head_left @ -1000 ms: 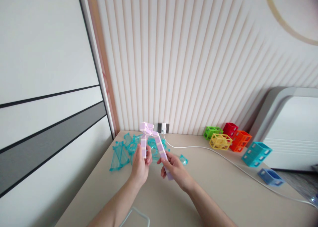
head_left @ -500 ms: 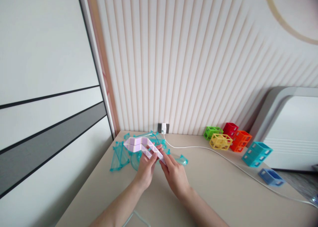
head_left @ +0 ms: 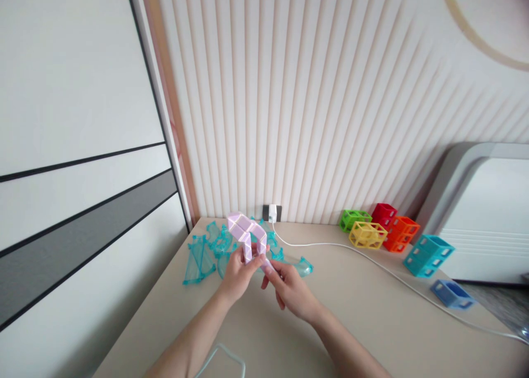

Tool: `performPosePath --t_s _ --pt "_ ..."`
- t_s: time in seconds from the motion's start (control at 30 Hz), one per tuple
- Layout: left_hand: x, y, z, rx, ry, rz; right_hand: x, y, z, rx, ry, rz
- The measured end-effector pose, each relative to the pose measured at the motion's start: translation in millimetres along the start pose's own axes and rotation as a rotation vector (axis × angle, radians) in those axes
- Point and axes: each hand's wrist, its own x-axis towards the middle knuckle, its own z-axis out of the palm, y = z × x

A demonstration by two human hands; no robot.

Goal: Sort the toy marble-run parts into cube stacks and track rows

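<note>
A pale pink-and-white twist snake toy [head_left: 248, 236] is held above the beige table [head_left: 372, 323], bent into a hooked arch. My left hand [head_left: 237, 273] grips one leg of it with closed fingers. My right hand [head_left: 289, 289] pinches the other end near its lower tip. Both hands are close together in the middle of the view, just in front of a heap of clear teal track pieces [head_left: 206, 251].
Open-frame blocks stand at the back right: green [head_left: 354, 220], yellow [head_left: 367, 235], red [head_left: 383, 214], orange [head_left: 400, 233], teal [head_left: 428, 254], blue [head_left: 450, 294]. A white cable [head_left: 372, 265] runs from a wall plug [head_left: 272, 212] across the table. A clear teal piece [head_left: 221, 358] lies near me.
The snake toy was first a tall upright bend, then lay flat and pointed left; now it is folded back into a compact hook. Both hands have stayed on it, turning its segments.
</note>
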Motion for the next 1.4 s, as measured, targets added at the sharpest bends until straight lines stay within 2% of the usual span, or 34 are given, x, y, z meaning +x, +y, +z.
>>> performPosePath --t_s 0.1,0.2,0.27,0.4,0.5,0.63,0.73,0.87,1.0,1.07,1.13,1.27,1.4 --pt "-2 -1 -1 0.041 -0.076 -0.028 -1 -6 -16 0.168 -0.195 0.132" --pt "-2 -6 2 0.078 -0.049 -0.011 2 -2 -27 0.223 -0.242 0.184" --pt "1 -11 3 0.104 0.06 0.022 6 5 -29 0.233 -0.15 0.129" --pt "12 -24 -7 0.113 0.358 0.035 16 23 -24 0.212 0.109 0.011" --pt "19 -31 -15 0.131 0.42 -0.001 16 29 -19 0.058 0.228 -0.082" --pt "19 -30 -17 0.162 0.411 -0.005 10 26 -19 -0.271 0.313 -0.259" --pt "15 -25 -13 0.135 0.354 -0.016 7 24 -22 -0.315 0.288 -0.273" --pt "9 -23 -6 0.03 0.183 -0.028 11 27 -24 -0.089 0.255 -0.138" --pt "3 -24 2 -0.29 0.074 -0.081 16 29 -17 0.215 0.107 0.037" --pt "2 -22 5 -0.419 0.077 -0.106 17 30 -10 0.278 0.073 0.058" --pt "3 -21 6 -0.475 0.13 -0.11 16 32 -4 0.255 0.111 0.003" --pt "8 -20 6 -0.561 0.253 -0.126 12 41 0 -0.058 0.164 -0.171" --pt "7 -18 8 -0.586 0.19 -0.129 7 46 3 -0.201 0.15 -0.172"
